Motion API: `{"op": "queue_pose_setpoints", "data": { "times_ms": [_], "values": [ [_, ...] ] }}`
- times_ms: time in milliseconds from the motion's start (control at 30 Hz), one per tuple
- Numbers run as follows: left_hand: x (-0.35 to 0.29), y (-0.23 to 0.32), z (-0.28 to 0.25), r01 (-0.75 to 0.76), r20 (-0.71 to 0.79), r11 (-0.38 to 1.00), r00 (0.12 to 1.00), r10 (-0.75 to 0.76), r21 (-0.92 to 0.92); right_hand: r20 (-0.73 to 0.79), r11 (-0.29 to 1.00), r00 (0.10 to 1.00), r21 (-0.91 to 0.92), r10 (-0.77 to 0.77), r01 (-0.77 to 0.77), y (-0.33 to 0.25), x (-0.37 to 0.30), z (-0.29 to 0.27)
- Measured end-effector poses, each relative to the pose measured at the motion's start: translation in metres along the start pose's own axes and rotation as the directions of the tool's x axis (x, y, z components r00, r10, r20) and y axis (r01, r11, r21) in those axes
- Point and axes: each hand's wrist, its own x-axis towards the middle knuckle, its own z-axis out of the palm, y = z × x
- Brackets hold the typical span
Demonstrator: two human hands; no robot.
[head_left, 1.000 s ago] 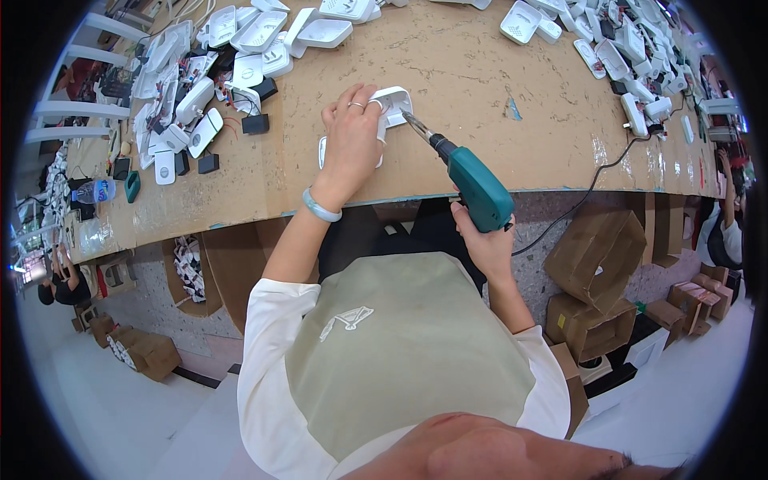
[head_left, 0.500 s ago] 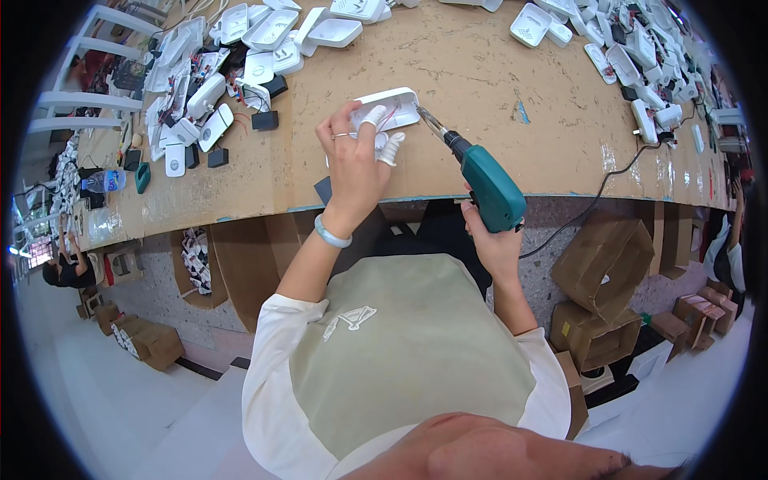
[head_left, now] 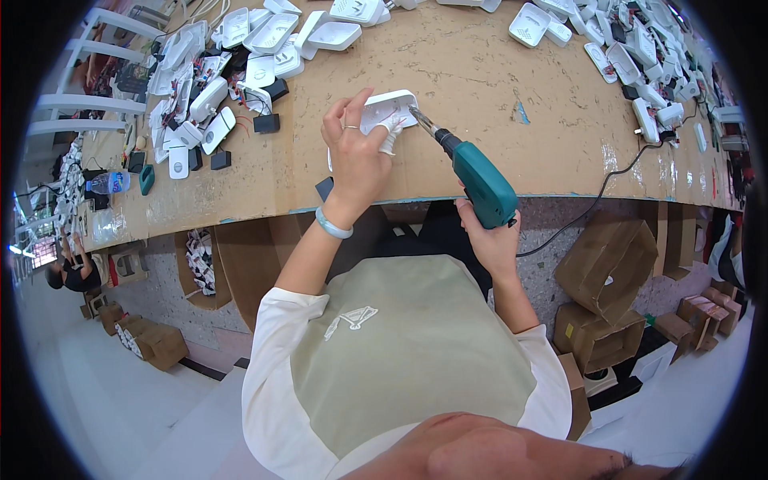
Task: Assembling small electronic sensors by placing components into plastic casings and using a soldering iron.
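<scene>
My left hand [head_left: 360, 160], with white covers on some fingertips and a ring, is closed on a white plastic housing [head_left: 398, 102] near the table's front edge. Thin wires show inside the housing, partly hidden by my fingers. In my right hand [head_left: 490, 242] is a teal, pistol-shaped soldering gun [head_left: 482, 182], gripped by its handle. Its metal tip reaches into the housing's right end; whether it touches anything there I cannot tell. A dark flat square piece [head_left: 324, 189] lies beside my left wrist.
White housings and wired parts are heaped at the left [head_left: 210, 96] and right [head_left: 640, 60] of the cardboard-covered table [head_left: 456, 60]. A black cord [head_left: 588, 206] hangs over the front edge. Cardboard boxes [head_left: 606, 256] stand below at right. A water bottle [head_left: 108, 183] lies far left.
The soldering gun has shifted slightly left, its tip now further into the housing's right end. My left fingers have changed position around the housing.
</scene>
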Motion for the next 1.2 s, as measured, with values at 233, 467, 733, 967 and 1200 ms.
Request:
{"op": "queue_pose_setpoints", "data": {
  "times_ms": [233, 467, 733, 967, 1200],
  "values": [
    [0.016, -0.006, -0.004, 0.014, 0.015, 0.997, 1.000, -0.013, -0.071, 0.003, 0.999, 1.000, -0.048, -0.011, 0.011, -0.002, 0.001, 0.002],
    [0.022, -0.013, 0.010, -0.033, 0.222, 0.996, 0.975, 0.014, 0.084, 0.045, 0.982, 0.995, -0.163, -0.089, 0.095, -0.014, 0.013, 0.008],
    [0.019, -0.014, 0.014, 0.004, 0.237, 0.997, 0.971, -0.021, 0.072, 0.089, 0.957, 0.993, -0.271, -0.081, 0.102, -0.015, 0.022, 0.012],
    [0.020, -0.012, 0.015, -0.007, 0.237, 0.994, 0.971, -0.019, 0.107, 0.077, 0.966, 0.993, -0.236, -0.088, 0.104, -0.009, 0.023, 0.014],
    [0.017, -0.012, 0.016, -0.008, 0.222, 0.995, 0.975, -0.015, 0.102, 0.085, 0.969, 0.992, -0.222, -0.092, 0.109, -0.009, 0.023, 0.013]
  ]
}}
